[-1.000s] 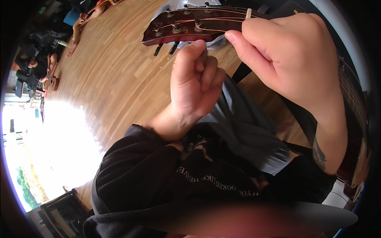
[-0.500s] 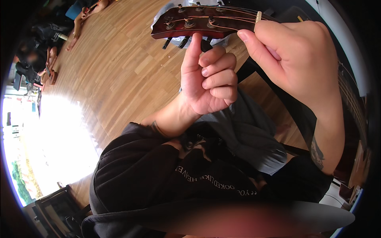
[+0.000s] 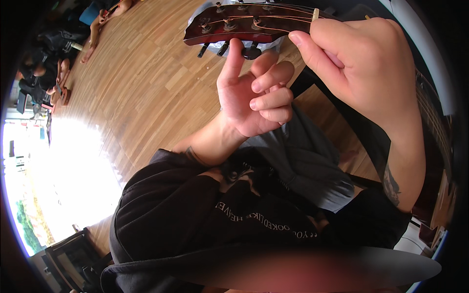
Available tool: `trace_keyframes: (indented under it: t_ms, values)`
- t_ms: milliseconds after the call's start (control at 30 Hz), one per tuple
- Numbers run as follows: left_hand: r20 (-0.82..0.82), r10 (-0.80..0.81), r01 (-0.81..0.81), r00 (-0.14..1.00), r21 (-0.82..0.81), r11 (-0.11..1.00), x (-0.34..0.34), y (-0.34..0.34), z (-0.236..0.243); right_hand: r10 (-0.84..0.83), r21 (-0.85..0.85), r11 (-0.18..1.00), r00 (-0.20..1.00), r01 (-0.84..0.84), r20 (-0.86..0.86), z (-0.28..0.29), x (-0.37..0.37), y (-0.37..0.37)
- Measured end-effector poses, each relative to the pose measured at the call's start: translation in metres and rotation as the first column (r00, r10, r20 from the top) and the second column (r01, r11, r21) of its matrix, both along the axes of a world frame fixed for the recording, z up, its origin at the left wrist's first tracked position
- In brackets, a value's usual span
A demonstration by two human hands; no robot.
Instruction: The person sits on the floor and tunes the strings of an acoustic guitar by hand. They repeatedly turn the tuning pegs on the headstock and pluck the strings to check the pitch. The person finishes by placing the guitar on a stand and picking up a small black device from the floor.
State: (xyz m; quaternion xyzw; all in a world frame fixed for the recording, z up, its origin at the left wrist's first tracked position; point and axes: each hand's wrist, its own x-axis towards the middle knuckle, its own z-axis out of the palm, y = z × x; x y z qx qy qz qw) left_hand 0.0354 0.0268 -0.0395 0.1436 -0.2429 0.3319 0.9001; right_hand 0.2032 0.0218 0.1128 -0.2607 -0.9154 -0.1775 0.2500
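The dark red guitar headstock [image 3: 244, 35], with metal string posts on its face, extends across the top of the head view. At its near edge, my left hand [image 3: 254, 95] has the thumb and index finger around a black tuning peg [image 3: 251, 52]; its other fingers curl loosely. Beside the pale nut [image 3: 315, 14], my right hand [image 3: 359, 68] is closed, thumb against the bent index finger, pinching a copper-coloured guitar string [image 3: 277, 27]. This string runs slack from a post to the thumb tip. The palm side of my right hand is hidden.
The guitar's strings [image 3: 435, 117] and body curve down the right rim. Below lies a wooden floor [image 3: 161, 73], with clear plastic [image 3: 207, 9] behind the headstock. Other people [image 3: 49, 73] sit at the far left. A dark chair-like frame [image 3: 73, 259] stands lower left.
The tuning peg has turned, showing its flat face more. My left fingers have loosened and spread slightly. The headstock and my right hand have shifted slightly left and up.
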Motion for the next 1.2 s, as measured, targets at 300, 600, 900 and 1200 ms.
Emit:
trace_keyframes:
  t_ms: [300, 600, 900, 1200]
  values:
    - [-0.006, 0.083, -0.084, 0.996, -0.104, 0.991, 0.006, 0.003, 0.016, -0.030, -0.028, 0.999, 0.997, 0.029, -0.066, -0.003, -0.003, -0.001]
    - [-0.067, 0.029, -0.029, 0.997, 0.003, 1.000, -0.006, -0.002, 0.011, -0.039, -0.033, 0.999, 0.999, 0.038, -0.033, -0.003, 0.001, 0.000]
    - [0.080, 0.005, 0.006, 0.997, -0.140, 0.990, 0.010, -0.002, 0.010, -0.040, -0.045, 0.998, 0.999, 0.039, -0.012, 0.000, 0.000, 0.002]
    - [-0.482, 0.335, -0.434, 0.810, -0.107, 0.895, -0.002, -0.007, 0.035, -0.044, -0.054, 0.998, 0.999, 0.045, 0.016, 0.005, 0.000, 0.003]
